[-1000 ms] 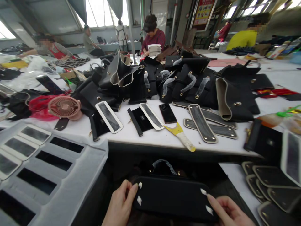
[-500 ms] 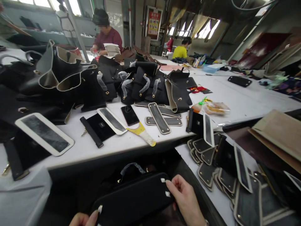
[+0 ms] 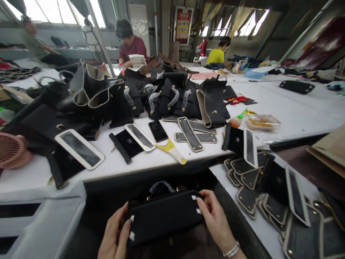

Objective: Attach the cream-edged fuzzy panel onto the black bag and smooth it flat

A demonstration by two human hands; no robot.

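Note:
Both hands hold a black handbag (image 3: 164, 216) bottom side up in my lap, below the table edge. My left hand (image 3: 114, 232) grips its left end, fingers over small white prongs there. My right hand (image 3: 214, 219) grips the right end, thumb and fingers at two more white prongs. A wrapped handle pokes out behind the bag. On the white table (image 3: 151, 162) just ahead lie oblong base panels (image 3: 190, 133), a black phone (image 3: 158, 131) and a yellow-handled scraper (image 3: 172, 151).
A heap of black bags (image 3: 172, 95) fills the table's middle. Stacked base panels (image 3: 258, 187) lie to my right, a pink fan (image 3: 10, 149) at far left. Other people sit working at the far side of the table (image 3: 130, 45) and further back.
The view swung right, then partly back left. My left hand is in full view again on the bag's left end. The bag stays in both hands.

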